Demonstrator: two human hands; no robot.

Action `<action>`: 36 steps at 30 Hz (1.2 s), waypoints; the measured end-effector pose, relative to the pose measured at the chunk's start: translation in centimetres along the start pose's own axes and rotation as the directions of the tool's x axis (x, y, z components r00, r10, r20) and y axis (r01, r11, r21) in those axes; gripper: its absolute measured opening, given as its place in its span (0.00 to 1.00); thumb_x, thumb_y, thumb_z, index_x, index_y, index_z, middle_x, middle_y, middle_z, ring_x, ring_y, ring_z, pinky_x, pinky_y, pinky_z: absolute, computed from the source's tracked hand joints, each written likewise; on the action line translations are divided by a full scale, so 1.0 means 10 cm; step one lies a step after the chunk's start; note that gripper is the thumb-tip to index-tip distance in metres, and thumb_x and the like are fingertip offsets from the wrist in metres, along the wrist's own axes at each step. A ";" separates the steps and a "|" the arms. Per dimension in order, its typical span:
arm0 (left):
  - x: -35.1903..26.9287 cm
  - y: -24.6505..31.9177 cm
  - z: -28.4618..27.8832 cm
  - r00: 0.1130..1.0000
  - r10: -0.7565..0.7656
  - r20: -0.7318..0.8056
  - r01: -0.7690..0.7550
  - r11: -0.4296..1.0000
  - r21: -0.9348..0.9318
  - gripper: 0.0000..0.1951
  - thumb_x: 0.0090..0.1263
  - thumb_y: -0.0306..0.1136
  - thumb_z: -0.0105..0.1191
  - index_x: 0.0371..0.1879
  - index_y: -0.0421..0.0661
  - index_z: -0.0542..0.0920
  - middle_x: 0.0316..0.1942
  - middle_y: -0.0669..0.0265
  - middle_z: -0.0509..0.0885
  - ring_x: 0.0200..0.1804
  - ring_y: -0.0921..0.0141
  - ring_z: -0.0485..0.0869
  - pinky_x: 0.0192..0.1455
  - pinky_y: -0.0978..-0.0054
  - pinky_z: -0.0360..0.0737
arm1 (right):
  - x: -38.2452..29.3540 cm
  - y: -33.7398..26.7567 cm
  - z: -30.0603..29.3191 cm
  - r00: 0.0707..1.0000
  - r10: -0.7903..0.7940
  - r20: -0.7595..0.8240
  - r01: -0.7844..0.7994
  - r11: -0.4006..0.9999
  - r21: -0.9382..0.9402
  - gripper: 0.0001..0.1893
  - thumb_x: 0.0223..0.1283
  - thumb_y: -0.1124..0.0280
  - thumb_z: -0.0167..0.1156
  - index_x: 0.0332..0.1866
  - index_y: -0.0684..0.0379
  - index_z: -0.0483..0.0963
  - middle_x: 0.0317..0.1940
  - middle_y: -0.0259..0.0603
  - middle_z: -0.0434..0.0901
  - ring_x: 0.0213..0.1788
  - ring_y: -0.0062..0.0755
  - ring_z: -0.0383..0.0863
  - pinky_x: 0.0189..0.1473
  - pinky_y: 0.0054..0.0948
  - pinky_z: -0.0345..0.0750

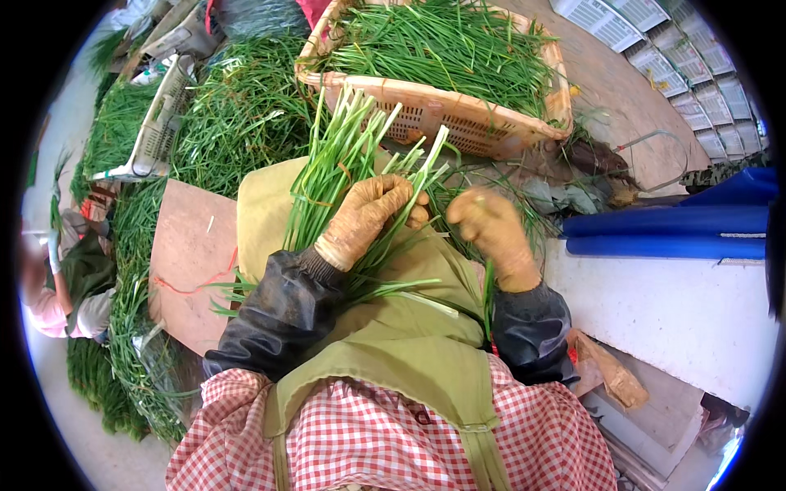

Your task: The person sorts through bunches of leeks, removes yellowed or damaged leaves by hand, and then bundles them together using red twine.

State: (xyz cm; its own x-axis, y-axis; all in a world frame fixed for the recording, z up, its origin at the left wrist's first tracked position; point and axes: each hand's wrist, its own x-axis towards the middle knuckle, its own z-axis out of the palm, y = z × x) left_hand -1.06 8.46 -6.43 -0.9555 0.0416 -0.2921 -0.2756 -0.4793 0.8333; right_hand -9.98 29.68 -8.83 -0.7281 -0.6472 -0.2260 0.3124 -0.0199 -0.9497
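Observation:
My left hand (371, 215), in a stained tan rubber glove, grips a few long green stalks that look like garlic chives (431, 164). Their pale cut ends point away from me, past my fingertips. A thicker bunch of chives (334, 162) lies on my lap just left of that hand, on an olive apron (424, 264). Loose leaves (393, 286) trail beneath my wrist. To the right, my gloved right hand (494, 236) is raised and apart from the stalks in the left. Its fingers are curled and motion-blurred, so whether they pinch anything cannot be told.
Beyond my lap stands an orange-beige plastic crate (424, 116) of chives. Left are a heap of chives (245, 116), a pink board (190, 245) and a white crate (159, 129). Another person (80, 276) sits far left. Blue padded tubes (663, 233) edge a white surface (651, 294) at right.

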 end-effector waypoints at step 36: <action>-0.29 -0.35 0.25 0.855 0.117 0.505 -0.496 -0.100 0.862 0.19 0.70 0.45 0.51 0.54 0.47 0.80 0.58 0.59 0.79 0.59 0.56 0.77 0.58 0.56 0.74 | -0.29 -0.26 -0.31 0.947 0.164 -0.276 -0.135 0.983 0.121 0.11 0.66 0.63 0.57 0.42 0.60 0.80 0.18 0.26 0.69 0.15 0.12 0.58 0.17 0.18 0.52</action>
State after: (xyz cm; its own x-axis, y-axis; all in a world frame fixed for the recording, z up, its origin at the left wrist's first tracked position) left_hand 2.43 12.20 -7.28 -0.9023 0.4226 0.0851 0.4108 0.7831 0.4668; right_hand -10.56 33.93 -6.32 -0.8070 -0.4056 -0.4293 0.4794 -0.0251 -0.8773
